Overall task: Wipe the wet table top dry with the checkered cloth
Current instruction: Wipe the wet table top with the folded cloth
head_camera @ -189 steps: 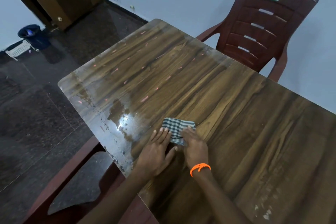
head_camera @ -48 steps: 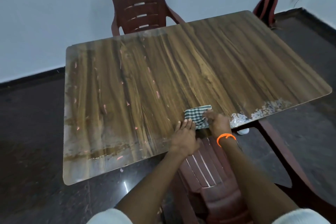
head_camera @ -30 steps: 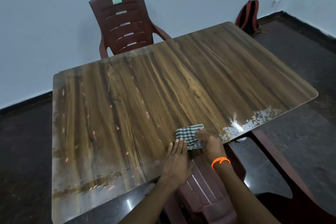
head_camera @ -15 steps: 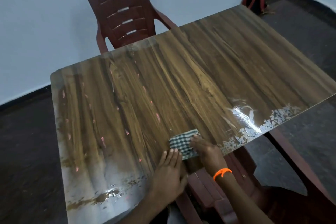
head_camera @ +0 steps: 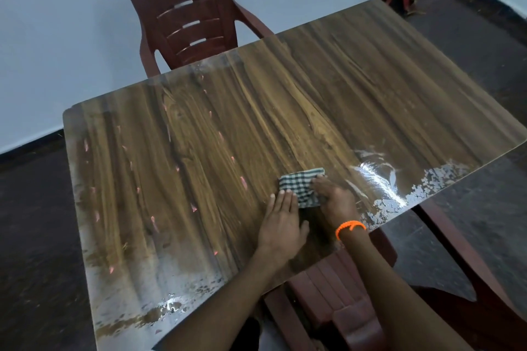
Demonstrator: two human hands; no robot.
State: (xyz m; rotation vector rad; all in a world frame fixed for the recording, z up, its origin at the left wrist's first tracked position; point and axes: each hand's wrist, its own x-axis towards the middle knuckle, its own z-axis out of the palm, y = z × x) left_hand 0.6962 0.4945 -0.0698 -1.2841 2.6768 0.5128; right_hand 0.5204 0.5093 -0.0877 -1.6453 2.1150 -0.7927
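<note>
1. Two hands down: right hand (head_camera: 336, 198) presses the checkered cloth (head_camera: 301, 185) near the counter (head_camera: 199, 128) front edge; left hand (head_camera: 281, 225) flat, fingers straight, just beside it.
2. Mid-wipe, probably.
3. Next: sweep toward the wet patch (head_camera: 379, 179) at the front-right edge, then the puddle (head_camera: 168, 305) at the front-left corner.

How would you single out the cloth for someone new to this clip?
Start at the wooden table and go to its near edge. The checkered cloth lies folded there under the right hand; it is the only patterned fabric on the table.

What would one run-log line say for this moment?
right hand presses checkered cloth | left hand flat on table | water remains right
</note>
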